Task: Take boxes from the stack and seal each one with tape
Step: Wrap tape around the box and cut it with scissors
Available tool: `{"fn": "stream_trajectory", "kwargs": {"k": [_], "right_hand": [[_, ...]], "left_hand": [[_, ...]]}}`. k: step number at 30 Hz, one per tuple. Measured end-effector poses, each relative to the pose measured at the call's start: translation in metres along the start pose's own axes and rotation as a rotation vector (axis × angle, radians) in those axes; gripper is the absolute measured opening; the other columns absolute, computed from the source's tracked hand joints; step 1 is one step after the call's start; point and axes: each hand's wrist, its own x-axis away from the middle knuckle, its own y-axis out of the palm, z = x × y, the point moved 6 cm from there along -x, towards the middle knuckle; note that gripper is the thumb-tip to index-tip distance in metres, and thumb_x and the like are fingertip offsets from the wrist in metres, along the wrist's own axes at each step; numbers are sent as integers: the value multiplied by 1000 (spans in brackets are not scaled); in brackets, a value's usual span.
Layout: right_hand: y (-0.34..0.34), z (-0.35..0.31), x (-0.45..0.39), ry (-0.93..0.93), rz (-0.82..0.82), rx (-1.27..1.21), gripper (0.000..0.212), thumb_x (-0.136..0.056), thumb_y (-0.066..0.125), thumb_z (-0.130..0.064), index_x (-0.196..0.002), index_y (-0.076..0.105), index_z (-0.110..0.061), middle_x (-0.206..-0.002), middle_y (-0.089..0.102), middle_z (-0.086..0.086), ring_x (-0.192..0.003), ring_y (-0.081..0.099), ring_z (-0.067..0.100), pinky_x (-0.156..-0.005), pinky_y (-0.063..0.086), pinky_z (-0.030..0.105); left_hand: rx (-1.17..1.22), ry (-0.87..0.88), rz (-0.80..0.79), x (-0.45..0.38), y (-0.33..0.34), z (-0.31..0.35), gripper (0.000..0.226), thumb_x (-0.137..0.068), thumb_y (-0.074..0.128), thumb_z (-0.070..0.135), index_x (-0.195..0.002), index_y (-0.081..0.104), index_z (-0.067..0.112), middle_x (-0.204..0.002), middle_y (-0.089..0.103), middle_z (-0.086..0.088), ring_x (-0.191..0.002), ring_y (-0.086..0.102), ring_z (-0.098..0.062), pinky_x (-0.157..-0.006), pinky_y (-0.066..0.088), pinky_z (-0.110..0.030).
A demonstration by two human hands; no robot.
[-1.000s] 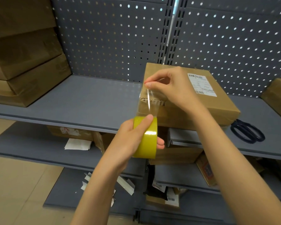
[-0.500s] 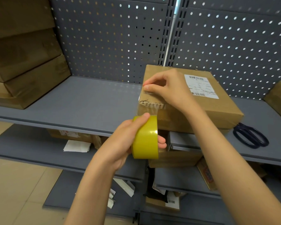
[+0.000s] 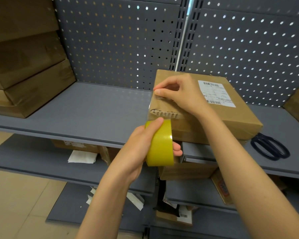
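1. The box [image 3: 231,121] is plain brown cardboard, squarish and low, lying flat on the grey shelf [image 3: 86,111]. A white label [image 3: 216,93] with barcodes sits on its top, just right of the right hand.
2. Its near left corner is torn: a ragged strip of corrugated flutes shows along the top edge, directly below the right hand and just above the left thumb.
3. The right hand [image 3: 178,94] lies on the box's top at that corner, thumb and forefinger pinched on the end of a clear strip of tape, pressing it to the cardboard.
4. The strip runs down over the torn edge to the roll [image 3: 160,144], yellow-green and glossy, held upright against the box's front face.
5. The left hand [image 3: 140,149] grips the roll, thumb over its top and fingertips showing on its right side.
6. Dark-handled scissors [image 3: 269,149] lie on the shelf well right of both hands, beside the box.
7. A stack [image 3: 28,66] of brown boxes stands far to the left of the hands.
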Motion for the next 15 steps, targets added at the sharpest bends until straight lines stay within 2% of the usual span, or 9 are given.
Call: {"fn": "stream_trajectory", "kwargs": {"k": [4, 7, 11, 15], "right_hand": [[-4, -2, 7, 31, -30, -260, 8, -86, 68, -4, -93, 70, -2, -76, 69, -5, -67, 63, -1, -60, 45, 8], [-2, -4, 7, 9, -50, -311, 8, -85, 67, -2, -87, 70, -9, -70, 69, -11, -70, 64, 1, -66, 52, 15], [2, -4, 5, -6, -68, -264, 6, -85, 68, -2, -89, 70, -6, -77, 69, 0, -76, 66, 15, -76, 55, 21], [4, -4, 3, -2, -73, -223, 7, -85, 67, -3, -92, 70, -4, -79, 68, 4, -76, 65, 16, -77, 54, 23]], "left_hand": [[13, 10, -25, 4, 4, 0, 42, -97, 44, 36, -111, 57, -1, -59, 68, -12, -51, 67, -19, -53, 57, -25], [1, 29, -32, 8, 4, 1, 40, -97, 44, 36, -110, 57, 1, -60, 68, -13, -52, 67, -20, -55, 58, -27], [-17, 27, -7, 10, 0, 0, 37, -97, 43, 38, -109, 55, 6, -61, 69, -13, -54, 68, -21, -60, 59, -29], [43, 45, -1, 10, 6, 1, 34, -97, 43, 39, -109, 55, 10, -65, 70, -15, -57, 69, -23, -65, 59, -35]]}}
